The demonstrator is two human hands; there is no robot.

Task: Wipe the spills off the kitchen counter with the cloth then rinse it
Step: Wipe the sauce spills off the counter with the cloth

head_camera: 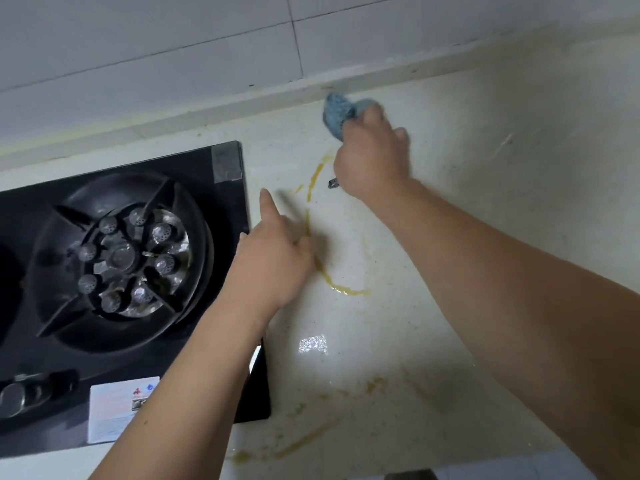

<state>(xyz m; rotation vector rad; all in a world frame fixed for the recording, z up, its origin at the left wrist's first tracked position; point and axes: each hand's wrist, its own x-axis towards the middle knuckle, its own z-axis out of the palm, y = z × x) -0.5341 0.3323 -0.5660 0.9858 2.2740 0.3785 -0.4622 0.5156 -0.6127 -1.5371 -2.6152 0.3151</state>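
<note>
My right hand (372, 157) grips a bunched blue cloth (338, 112) and holds it down on the pale kitchen counter (485, 209) close to the back wall edge. A yellow oily spill (313, 188) curves in a ring from just below that hand down to a pooled end (349, 290). My left hand (273, 251) hovers over the ring's left side, index finger stretched out toward the back, other fingers curled, holding nothing. More yellow streaks (304, 441) lie near the counter's front edge.
A black glass gas hob (228, 161) with a burner and pan support (121, 258) fills the left; its knob (20, 396) sits at the front left. A white tiled wall (173, 46) runs along the back. A small dark scrap (333, 183) lies by my right wrist.
</note>
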